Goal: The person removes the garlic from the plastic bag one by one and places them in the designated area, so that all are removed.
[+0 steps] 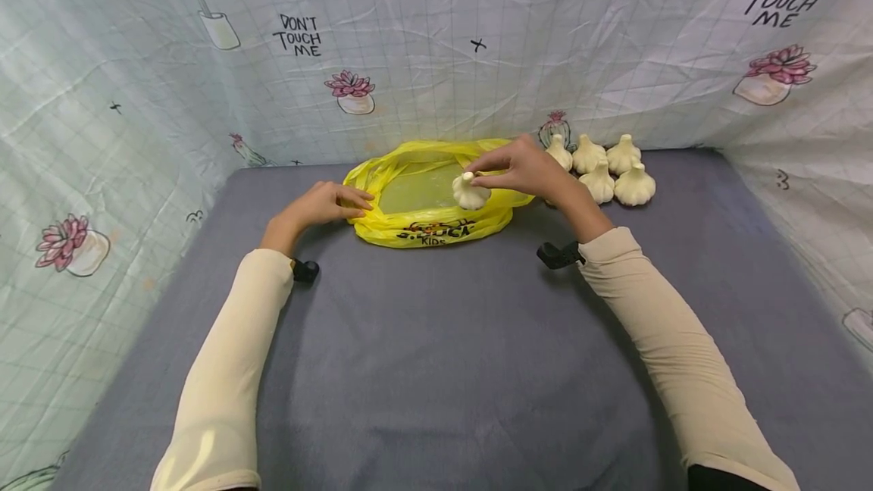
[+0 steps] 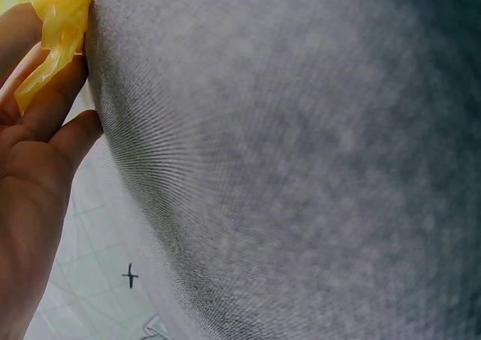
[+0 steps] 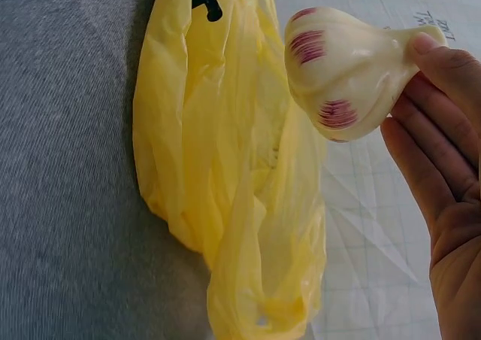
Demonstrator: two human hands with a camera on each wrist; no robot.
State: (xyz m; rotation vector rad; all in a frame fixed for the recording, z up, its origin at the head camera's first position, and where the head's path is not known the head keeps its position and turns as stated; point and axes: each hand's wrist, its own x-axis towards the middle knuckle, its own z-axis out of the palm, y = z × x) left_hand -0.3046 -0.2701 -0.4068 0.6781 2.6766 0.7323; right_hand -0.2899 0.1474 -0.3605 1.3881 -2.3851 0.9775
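A yellow plastic bag (image 1: 446, 236) with dark lettering lies with its wide mouth facing up near the back of the table. My left hand (image 1: 322, 203) holds the bag's left rim; a fold of the yellow plastic (image 2: 66, 24) shows among its fingers in the left wrist view. Over the right part of the bag's mouth, my right hand (image 1: 521, 167) pinches a garlic bulb (image 1: 470, 192) by its stem between thumb and fingers. Purple streaks mark this bulb (image 3: 349, 73) in the right wrist view, where it appears beside the bag (image 3: 203, 129).
Several more garlic bulbs (image 1: 634, 186) stand grouped at the back right, partly hidden behind my right hand and wrist. Grey cloth (image 1: 436, 354) covers the table. A printed white sheet (image 1: 423, 44) hangs behind it and along both sides.
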